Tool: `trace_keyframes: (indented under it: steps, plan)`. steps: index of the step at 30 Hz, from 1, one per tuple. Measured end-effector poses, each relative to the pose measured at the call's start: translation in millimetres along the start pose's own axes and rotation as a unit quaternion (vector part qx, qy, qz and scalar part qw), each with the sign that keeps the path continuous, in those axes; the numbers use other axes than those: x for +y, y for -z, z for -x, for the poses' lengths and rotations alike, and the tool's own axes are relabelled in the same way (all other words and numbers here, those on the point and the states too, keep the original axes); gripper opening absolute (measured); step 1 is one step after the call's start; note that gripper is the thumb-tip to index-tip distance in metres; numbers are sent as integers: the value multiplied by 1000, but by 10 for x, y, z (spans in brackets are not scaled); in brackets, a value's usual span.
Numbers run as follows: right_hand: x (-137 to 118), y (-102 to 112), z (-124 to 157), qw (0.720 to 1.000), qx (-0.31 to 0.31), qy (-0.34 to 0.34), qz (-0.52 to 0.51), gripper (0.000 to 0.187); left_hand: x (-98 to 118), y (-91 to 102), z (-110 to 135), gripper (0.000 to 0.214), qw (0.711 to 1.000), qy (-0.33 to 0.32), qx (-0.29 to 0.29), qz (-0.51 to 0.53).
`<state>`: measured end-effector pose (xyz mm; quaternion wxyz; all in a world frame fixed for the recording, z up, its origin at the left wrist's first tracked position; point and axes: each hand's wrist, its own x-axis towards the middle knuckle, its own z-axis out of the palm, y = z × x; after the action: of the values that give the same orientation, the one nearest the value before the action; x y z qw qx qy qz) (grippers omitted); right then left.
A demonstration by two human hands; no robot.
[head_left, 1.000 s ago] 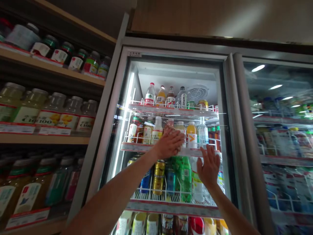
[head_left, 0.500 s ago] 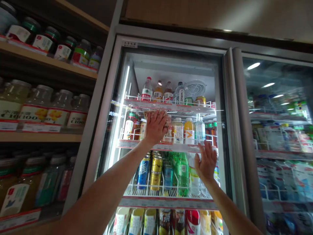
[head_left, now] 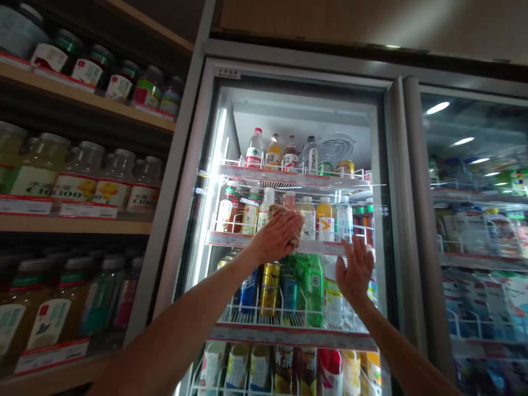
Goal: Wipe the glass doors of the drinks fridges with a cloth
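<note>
I face the glass door (head_left: 371,165) of a lit drinks fridge. My left hand (head_left: 277,235) presses a brownish cloth (head_left: 284,213) flat against the glass, in front of the second shelf of bottles. The cloth shows only at the fingertips. My right hand (head_left: 355,269) lies open and flat on the glass, lower and to the right, fingers spread upward. Behind the glass stand rows of bottles (head_left: 325,220) and cans (head_left: 270,286) on wire shelves.
Wooden shelves (head_left: 82,223) at the left carry jars and bottles with red price strips. A second fridge door (head_left: 474,231) stands at the right, with a metal frame post (head_left: 408,220) between the two doors.
My left hand with the cloth moved up and left on the glass, then back down and right. My right hand stayed nearly in place on the glass.
</note>
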<state>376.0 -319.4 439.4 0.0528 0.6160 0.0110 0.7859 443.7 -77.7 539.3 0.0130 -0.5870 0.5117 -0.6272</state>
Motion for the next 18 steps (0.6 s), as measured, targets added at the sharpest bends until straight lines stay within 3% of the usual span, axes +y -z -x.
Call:
trace_keyframes:
  steps: [3, 6, 8, 11, 14, 16, 18]
  plan:
    - [-266, 50, -230, 993, -6, 43, -108, 53, 86, -44, 41, 70, 999, -10, 9, 36]
    - [-670, -1, -539, 955, -57, 120, -265, 58, 29, -18, 88, 82, 998, -10, 35, 49]
    - [-924, -105, -681, 939, -91, 133, -303, 57, -61, 56, 217, 90, 998, 11, 61, 26]
    - [-1230, -285, -732, 951, -122, 148, -244, 54, -204, 205, 560, 91, 992, 75, 89, -41]
    - [-1421, -398, -713, 970, -153, 139, -127, 52, -286, 299, 875, 75, 971, 196, 93, -103]
    - [-1371, -411, -737, 973, -165, 141, -81, 52, -296, 314, 972, 68, 960, 239, 77, -122]
    - [-1086, -358, -792, 975, -170, 136, -49, 51, -285, 307, 986, 65, 960, 243, 62, -128]
